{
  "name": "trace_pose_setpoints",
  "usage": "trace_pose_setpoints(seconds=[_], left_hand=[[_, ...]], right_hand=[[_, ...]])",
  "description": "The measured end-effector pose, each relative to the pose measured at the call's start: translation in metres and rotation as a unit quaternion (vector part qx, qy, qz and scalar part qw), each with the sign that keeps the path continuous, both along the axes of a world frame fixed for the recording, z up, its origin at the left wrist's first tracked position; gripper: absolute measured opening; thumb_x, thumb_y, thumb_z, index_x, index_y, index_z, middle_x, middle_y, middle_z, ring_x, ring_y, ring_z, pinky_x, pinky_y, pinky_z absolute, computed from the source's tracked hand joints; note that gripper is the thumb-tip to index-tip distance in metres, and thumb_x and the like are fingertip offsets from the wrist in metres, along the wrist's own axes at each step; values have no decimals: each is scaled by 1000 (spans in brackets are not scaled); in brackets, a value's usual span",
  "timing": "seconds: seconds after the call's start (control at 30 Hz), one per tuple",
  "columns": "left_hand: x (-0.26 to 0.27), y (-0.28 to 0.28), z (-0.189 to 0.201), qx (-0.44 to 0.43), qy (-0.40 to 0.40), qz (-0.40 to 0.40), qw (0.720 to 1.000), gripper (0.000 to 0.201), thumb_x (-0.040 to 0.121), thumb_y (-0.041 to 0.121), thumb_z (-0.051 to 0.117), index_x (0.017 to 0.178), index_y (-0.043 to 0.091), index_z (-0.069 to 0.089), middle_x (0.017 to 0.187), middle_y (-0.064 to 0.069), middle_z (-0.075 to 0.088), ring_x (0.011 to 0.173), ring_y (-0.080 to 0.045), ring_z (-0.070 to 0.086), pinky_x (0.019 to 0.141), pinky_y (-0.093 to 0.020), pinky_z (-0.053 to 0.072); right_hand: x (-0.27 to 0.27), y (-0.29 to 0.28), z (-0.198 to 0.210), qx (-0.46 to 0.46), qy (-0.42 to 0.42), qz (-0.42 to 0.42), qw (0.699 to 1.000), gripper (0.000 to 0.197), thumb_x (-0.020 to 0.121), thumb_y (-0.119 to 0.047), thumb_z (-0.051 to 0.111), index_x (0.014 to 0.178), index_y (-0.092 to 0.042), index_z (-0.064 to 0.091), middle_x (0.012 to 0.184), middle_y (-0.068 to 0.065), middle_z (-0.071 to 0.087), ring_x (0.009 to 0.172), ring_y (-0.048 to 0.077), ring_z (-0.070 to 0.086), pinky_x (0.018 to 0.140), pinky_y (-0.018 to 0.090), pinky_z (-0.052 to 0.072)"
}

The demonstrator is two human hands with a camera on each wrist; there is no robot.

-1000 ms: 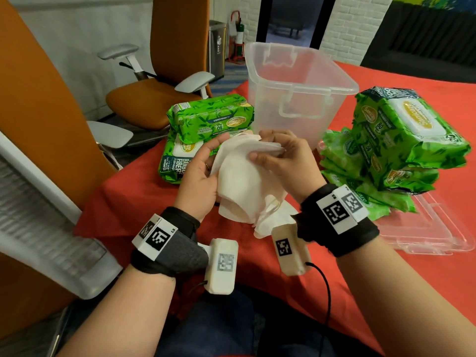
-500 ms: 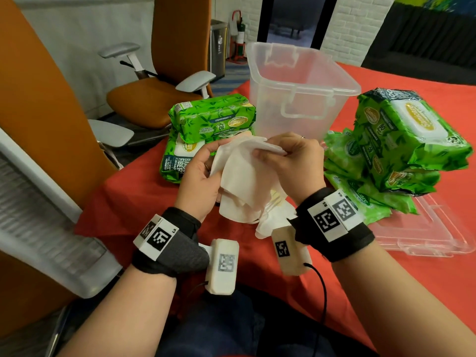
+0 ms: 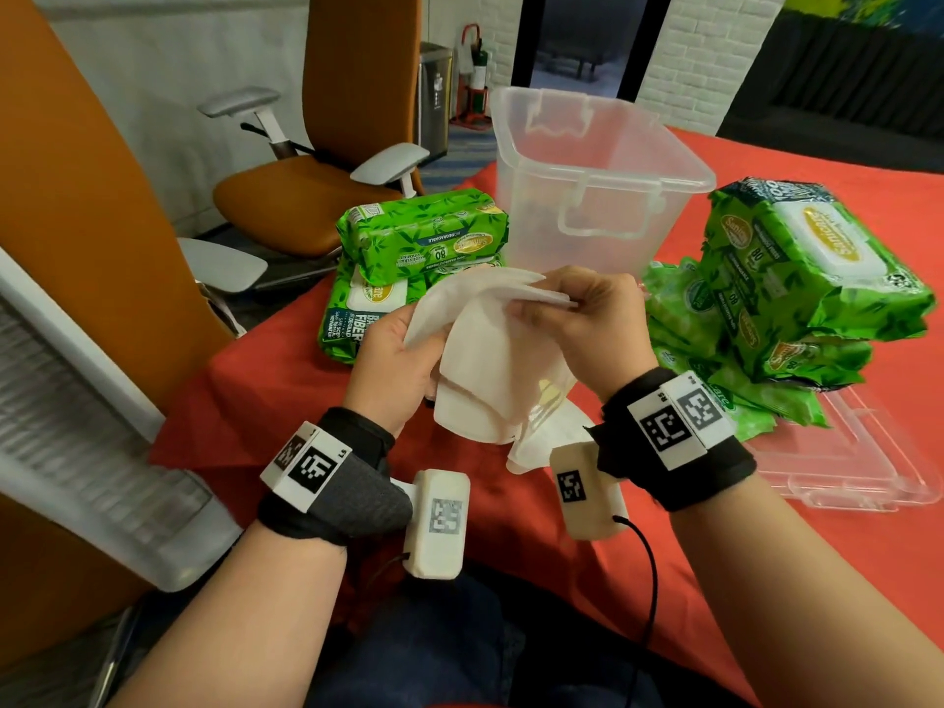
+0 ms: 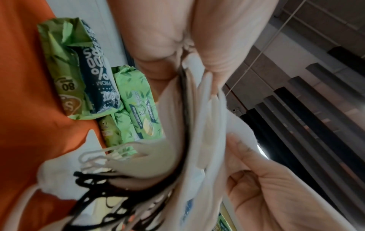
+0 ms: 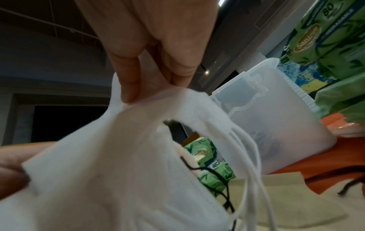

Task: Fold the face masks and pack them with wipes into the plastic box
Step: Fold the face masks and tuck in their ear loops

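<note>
A bunch of white face masks (image 3: 485,365) hangs between both hands above the red table. My left hand (image 3: 393,360) grips the bunch from the left side, fingers curled round its edge. My right hand (image 3: 587,324) pinches the top edge of one mask (image 5: 150,100) and holds it up. Ear loops, white and black, dangle below (image 4: 94,157). The clear plastic box (image 3: 592,186) stands open behind the hands. Green wipe packs lie stacked to its left (image 3: 419,242) and piled at the right (image 3: 797,288).
The clear box lid (image 3: 858,467) lies on the red tablecloth (image 3: 817,554) under the right pile. More masks lie on the cloth below the hands (image 5: 286,195). Orange office chairs (image 3: 306,196) stand left of the table.
My right hand has lifted the top mask edge up and to the right, spreading the masks apart. The left hand keeps its grip in about the same place.
</note>
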State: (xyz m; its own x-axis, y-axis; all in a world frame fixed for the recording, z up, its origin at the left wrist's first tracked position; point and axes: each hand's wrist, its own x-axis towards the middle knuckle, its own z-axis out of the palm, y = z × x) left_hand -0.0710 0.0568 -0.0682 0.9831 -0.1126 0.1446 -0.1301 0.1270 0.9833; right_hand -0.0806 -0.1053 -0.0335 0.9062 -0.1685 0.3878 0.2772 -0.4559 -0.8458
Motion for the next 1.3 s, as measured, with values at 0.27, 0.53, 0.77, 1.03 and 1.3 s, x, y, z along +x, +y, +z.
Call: trace_pose_setpoints(seconds=[0.27,0.53,0.77,1.03,1.3], left_hand=[[10,5,3,-71,34,44,996,19,93,8,49,97,10,68,89,4,68,91,-9,61,96,-24,43],[10,-3,7,-76,64,27,995,34,82,41,52,87,15,72,101,-4,72,105,-17,64,100,-37,44],[10,1,2,-9,59,24,998,23,77,-2,68,95,12,67,87,-3,71,84,-21,67,76,-30,56],[14,2,-4,0,73,86,994,14,76,2,72,87,8,65,86,-11,66,79,-24,63,78,-39,54],[24,15,-2,15,51,134,990,16,66,29,73,78,22,66,86,-1,67,91,-23,64,91,-49,51]], right_hand=[[2,-38,19,44,-72,-161,983,6,73,-15,73,77,-19,70,60,-11,60,54,-3,51,60,21,43],[-14,6,0,-180,52,87,978,8,70,-11,75,77,-14,73,77,0,71,71,16,64,68,31,47],[-15,11,-4,-191,69,200,959,15,69,-1,76,83,-6,73,90,6,71,85,19,63,80,25,47],[-15,-3,5,-161,94,228,956,18,72,-7,76,75,-22,67,109,2,61,103,14,57,91,24,43],[-18,-13,28,7,13,247,969,24,78,-5,64,93,-23,61,87,-24,66,86,-8,57,79,10,42]])
